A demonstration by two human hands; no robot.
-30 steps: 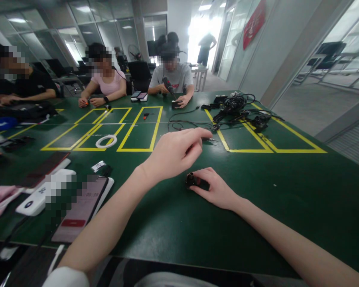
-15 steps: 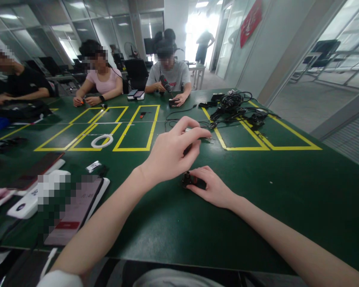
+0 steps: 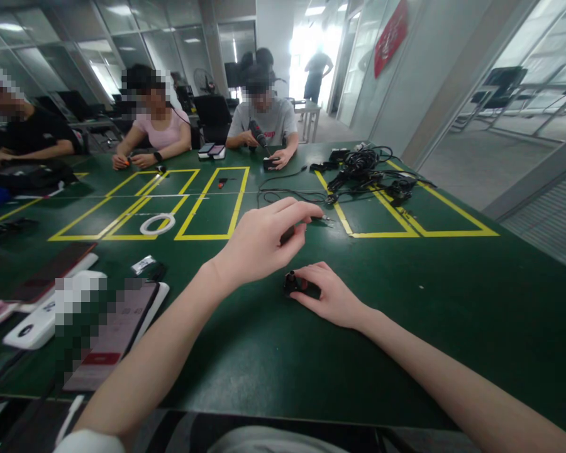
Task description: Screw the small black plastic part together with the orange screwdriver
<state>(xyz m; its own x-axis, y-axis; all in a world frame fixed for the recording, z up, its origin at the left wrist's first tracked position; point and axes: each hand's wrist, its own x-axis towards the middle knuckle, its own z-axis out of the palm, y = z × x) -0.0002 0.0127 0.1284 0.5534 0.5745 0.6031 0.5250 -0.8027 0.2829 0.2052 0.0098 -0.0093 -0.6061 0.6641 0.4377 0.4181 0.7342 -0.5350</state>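
My right hand (image 3: 332, 294) rests on the green table (image 3: 245, 371), its fingers and thumb closed around a small black part (image 3: 291, 284). A short round stub stands up from that part, and the palm side hides the rest of it. Above and to its left hangs my left hand (image 3: 268, 239), fingers bent and index finger reaching forward. Something dark shows between its thumb and fingers, too covered to name. Just beyond the left fingertips lie thin small metallic pieces (image 3: 329, 219) on the table.
Black cables (image 3: 363, 167) lie tangled at the back right. A white ring (image 3: 157, 224) sits among yellow tape outlines. Phones and a white power bank (image 3: 38, 333) are at left. Across the table, a person in grey (image 3: 264, 119) holds a power drill (image 3: 258, 133).
My left hand has lowered slightly and shifted a little left. My right hand keeps its hold on the black part. The whole view has drifted slightly.
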